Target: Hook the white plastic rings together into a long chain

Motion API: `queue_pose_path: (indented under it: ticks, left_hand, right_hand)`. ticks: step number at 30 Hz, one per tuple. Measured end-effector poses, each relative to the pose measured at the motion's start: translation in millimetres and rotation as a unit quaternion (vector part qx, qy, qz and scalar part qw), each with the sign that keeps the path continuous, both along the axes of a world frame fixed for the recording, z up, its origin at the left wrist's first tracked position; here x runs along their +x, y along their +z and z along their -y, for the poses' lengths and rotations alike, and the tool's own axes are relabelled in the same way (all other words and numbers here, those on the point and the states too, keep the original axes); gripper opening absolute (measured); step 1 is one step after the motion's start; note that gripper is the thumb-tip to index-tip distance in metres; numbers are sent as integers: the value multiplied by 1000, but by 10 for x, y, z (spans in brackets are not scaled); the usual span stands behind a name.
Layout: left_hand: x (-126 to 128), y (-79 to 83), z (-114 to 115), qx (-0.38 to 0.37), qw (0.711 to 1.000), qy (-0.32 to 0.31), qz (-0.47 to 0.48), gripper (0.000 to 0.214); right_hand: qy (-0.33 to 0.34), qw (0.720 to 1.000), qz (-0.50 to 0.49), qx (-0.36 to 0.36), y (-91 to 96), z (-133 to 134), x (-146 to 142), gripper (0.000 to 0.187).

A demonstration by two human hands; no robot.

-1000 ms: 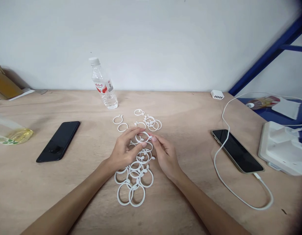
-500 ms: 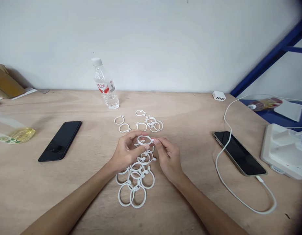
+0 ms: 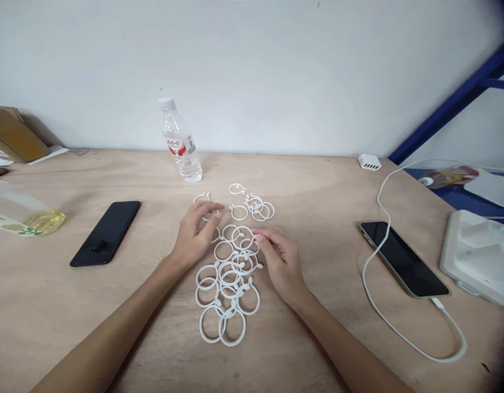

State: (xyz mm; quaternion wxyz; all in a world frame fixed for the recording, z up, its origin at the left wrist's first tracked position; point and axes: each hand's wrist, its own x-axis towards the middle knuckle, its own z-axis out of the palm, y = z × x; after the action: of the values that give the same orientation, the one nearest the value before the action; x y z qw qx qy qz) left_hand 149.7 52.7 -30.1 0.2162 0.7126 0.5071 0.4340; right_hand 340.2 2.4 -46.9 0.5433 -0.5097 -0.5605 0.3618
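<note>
Between thumb and fingers, my right hand (image 3: 281,256) pinches the small tab of a white plastic ring (image 3: 233,240). That ring is held over the upper end of a spread of overlapping white rings (image 3: 231,345), several of them, each with a small knob. Over to the left, my left hand (image 3: 197,229) hovers with thumb and forefinger apart. It partly hides two loose rings (image 3: 202,195) beneath and behind its fingers. Beyond both hands lie several more loose rings (image 3: 273,213), some of them overlapping.
A water bottle (image 3: 181,147) stands behind the rings. On the left lie a black phone (image 3: 107,234) and an oil bottle (image 3: 43,222). To the right are a phone (image 3: 403,259) with a white cable (image 3: 364,278), a white holder (image 3: 477,256) and a small charger (image 3: 370,162).
My left hand has let go of the ring and moved left and slightly away toward the loose rings. My right hand keeps hold of the ring, which now tilts more upright.
</note>
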Motion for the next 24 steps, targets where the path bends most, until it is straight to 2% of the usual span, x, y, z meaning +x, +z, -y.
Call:
queue_pose_path:
  ticks: [3, 7, 10, 16, 19, 24]
  left_hand:
    - [-156, -126, -142, 8, 989, 89, -119, 27]
    - [-240, -247, -214, 0, 974, 86, -211, 24]
    - [-225, -261, -212, 9, 974, 77, -215, 15]
    - [-158, -188, -166, 52, 983, 82, -154, 16]
    - [-103, -120, -92, 69, 991, 29, -112, 14]
    - [4, -69, 34, 30, 992, -88, -90, 11]
  right_hand:
    - [20, 1000, 10, 13, 4, -3, -5, 18]
    - [26, 999, 12, 33, 10, -19, -3, 18]
    - [13, 999, 5, 32, 13, -27, -1, 16]
    - [-1, 1000, -4, 21, 14, -24, -10, 16]
    - [-6, 1000, 4, 15, 18, -21, -6, 15]
    - [-28, 999, -16, -7, -2, -24, -8, 12]
